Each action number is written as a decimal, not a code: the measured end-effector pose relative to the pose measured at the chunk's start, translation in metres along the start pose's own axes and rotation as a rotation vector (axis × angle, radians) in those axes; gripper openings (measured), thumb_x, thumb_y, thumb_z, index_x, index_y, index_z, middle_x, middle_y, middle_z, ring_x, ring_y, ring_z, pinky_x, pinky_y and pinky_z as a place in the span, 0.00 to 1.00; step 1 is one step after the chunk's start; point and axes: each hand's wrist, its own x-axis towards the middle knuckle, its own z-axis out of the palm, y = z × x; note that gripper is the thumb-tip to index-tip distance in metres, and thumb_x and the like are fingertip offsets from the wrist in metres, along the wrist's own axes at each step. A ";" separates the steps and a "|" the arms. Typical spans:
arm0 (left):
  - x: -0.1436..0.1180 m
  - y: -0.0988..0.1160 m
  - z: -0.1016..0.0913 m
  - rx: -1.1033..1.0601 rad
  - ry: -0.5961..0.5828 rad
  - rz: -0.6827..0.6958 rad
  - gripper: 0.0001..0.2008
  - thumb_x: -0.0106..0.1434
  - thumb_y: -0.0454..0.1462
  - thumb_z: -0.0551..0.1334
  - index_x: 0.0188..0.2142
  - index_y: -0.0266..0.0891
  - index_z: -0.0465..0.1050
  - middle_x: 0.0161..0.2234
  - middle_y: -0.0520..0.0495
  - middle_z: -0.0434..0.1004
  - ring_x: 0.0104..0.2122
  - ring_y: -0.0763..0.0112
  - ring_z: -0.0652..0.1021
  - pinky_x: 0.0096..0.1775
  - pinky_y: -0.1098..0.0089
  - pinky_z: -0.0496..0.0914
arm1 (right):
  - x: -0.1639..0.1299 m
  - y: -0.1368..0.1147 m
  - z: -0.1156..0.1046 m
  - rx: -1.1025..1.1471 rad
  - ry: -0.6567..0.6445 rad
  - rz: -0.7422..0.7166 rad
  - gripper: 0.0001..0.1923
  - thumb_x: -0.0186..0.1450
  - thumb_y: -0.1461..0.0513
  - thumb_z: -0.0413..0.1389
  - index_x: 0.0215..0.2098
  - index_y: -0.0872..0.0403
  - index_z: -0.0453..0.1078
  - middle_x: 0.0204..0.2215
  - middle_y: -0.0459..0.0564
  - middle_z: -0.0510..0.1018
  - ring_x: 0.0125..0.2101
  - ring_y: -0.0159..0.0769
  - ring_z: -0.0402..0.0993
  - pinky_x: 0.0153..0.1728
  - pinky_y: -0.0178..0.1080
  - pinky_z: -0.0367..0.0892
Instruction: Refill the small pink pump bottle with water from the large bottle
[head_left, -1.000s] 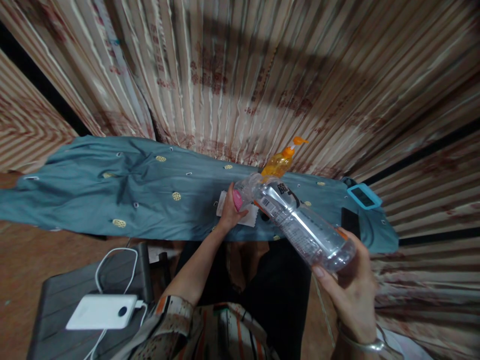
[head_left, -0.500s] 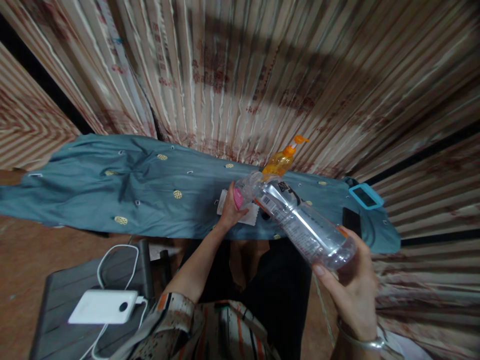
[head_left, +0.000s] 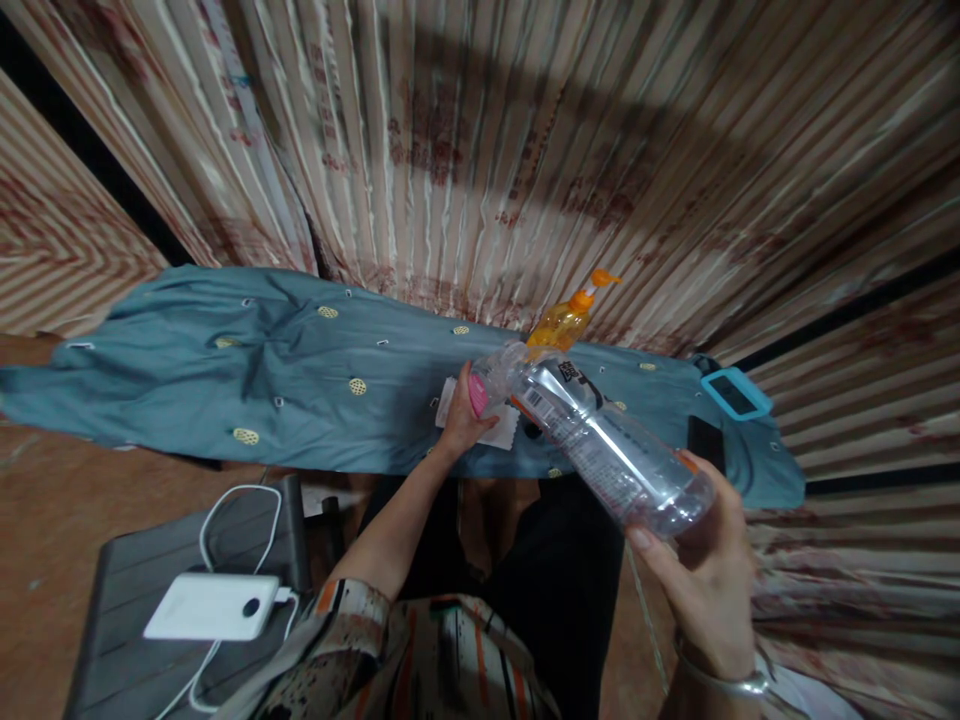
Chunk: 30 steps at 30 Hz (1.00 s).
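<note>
Gripping clear bottle [head_left: 600, 440] at base, right hand [head_left: 705, 590] tilts it neck-down over teal cloth [head_left: 247, 370]; left hand [head_left: 461, 420] pinches pink cap [head_left: 477, 396] at mouth (steadying, likely).

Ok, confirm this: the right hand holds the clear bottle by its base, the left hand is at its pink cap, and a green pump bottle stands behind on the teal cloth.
One error: the pump bottle is orange, not green, per the head view. The rest stands: right hand holds the clear bottle by its base, left hand at the pink cap, teal cloth.
</note>
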 end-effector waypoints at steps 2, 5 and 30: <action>0.000 0.000 -0.001 0.020 -0.003 0.005 0.61 0.43 0.33 0.77 0.73 0.48 0.48 0.73 0.39 0.57 0.75 0.45 0.58 0.76 0.43 0.50 | 0.000 0.000 0.000 0.008 -0.001 0.005 0.47 0.52 0.47 0.74 0.65 0.52 0.66 0.58 0.58 0.74 0.53 0.52 0.74 0.50 0.49 0.71; 0.000 0.000 -0.001 0.044 -0.004 0.017 0.62 0.44 0.33 0.77 0.73 0.46 0.46 0.74 0.36 0.55 0.75 0.45 0.57 0.76 0.42 0.49 | 0.000 -0.001 -0.001 0.027 -0.010 0.021 0.47 0.52 0.47 0.74 0.65 0.52 0.66 0.58 0.58 0.74 0.53 0.53 0.74 0.51 0.50 0.71; -0.003 0.005 0.002 0.047 0.014 -0.008 0.61 0.43 0.31 0.77 0.73 0.43 0.48 0.74 0.34 0.55 0.74 0.44 0.60 0.75 0.43 0.50 | 0.004 0.002 -0.002 0.034 -0.021 0.016 0.44 0.55 0.47 0.72 0.65 0.50 0.65 0.59 0.58 0.73 0.55 0.54 0.73 0.55 0.54 0.70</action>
